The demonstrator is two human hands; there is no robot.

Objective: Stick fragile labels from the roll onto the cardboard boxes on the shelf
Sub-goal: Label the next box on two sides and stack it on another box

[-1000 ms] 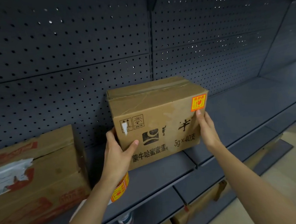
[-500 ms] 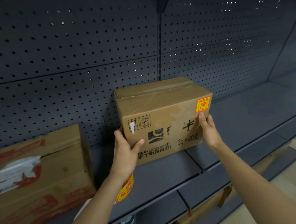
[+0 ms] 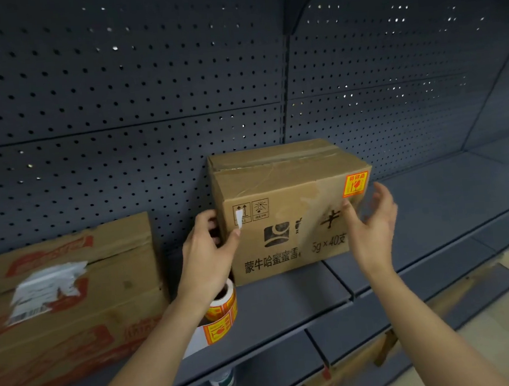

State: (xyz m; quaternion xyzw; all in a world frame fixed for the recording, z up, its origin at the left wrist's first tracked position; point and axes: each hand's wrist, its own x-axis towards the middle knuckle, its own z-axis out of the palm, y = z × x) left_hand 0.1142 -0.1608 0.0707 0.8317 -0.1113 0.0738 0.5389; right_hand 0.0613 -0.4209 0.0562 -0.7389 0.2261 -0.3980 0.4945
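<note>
Right hand (image 3: 371, 222) has come off the box (image 3: 283, 212) on the shelf (image 3: 289, 307) — fingers spread and loose, holding nothing. Left hand (image 3: 206, 256) grips the box's left edge, thumb on the front. A label (image 3: 355, 184) sits at its top right corner — the roll (image 3: 223, 304) shows under the left wrist.

matt creased cardboard box (image 3: 284, 221), glossy label (image 3: 355, 184), matt perforated metal back panel (image 3: 112, 82), smooth shelf (image 3: 435, 206).
</note>
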